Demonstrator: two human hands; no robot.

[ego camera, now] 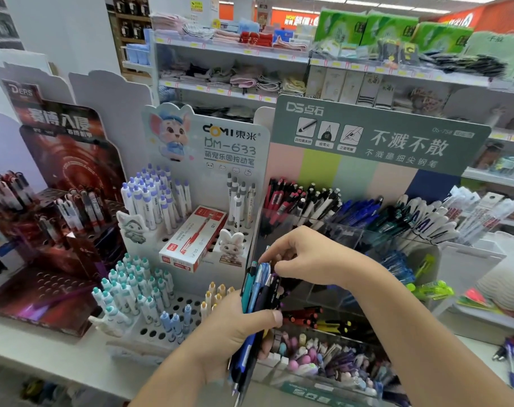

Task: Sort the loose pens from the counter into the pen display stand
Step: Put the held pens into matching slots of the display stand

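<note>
Left hand: your left hand (235, 327) was wrapped round a bundle of pens (257, 292), thumb clamped across the barrels at mid-length, tips pointing down past your wrist.
Right hand: your right hand (305, 257) was curled over the top of the bundle, fingertips pinching at the caps; which single pen they had was hard to tell, since the fingers hid it.
Where the pens were: held in front of the clear-walled pen display stand (352, 236), just below its row of red, black and blue pens.
Handling: you were likely dealing with light, stiff, smooth barrels that slide against each other, so 1 pulled by its cap end should come free if the left grip loosened slightly.
Loose pens left: at least 2 pens lay on the counter (511, 356) at far right.
Neighbours: the white holed pen rack (173, 312) stood just left, with a red pen box (191, 239) lying on it.
In the way: the bin of small erasers (323, 359) sat directly under your hands, so a dropped pen would probably land there.
</note>
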